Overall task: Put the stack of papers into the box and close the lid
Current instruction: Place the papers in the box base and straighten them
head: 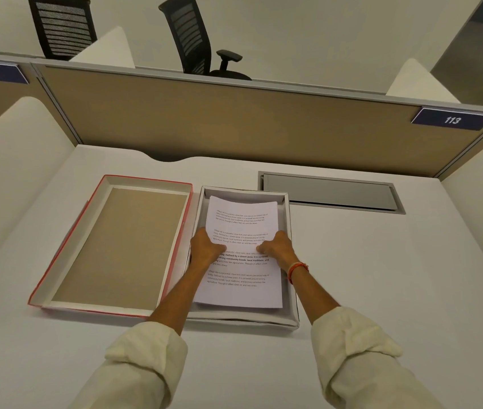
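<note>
1. Two hands grip the papers [241,231]: left hand [206,247] clamps the left edge, right hand [275,247] the right edge, thumbs on top.
2. Papers sit inside the box [289,318], far end curling up against the far wall, near end almost flat; not fully seated.
3. Long axis of papers and box runs away from the person.
4. Lid [66,246] lies open-side up just left of the box, touching or nearly so, same axis; the left hand is nearer.
5. Judgement: next move is to let go, then flip the lid rightward over the box.
6. Papers thin, white, printed, floppy. Lid rigid card, red rim, tan inside. Box pale grey. Table [381,276] smooth white.
</note>
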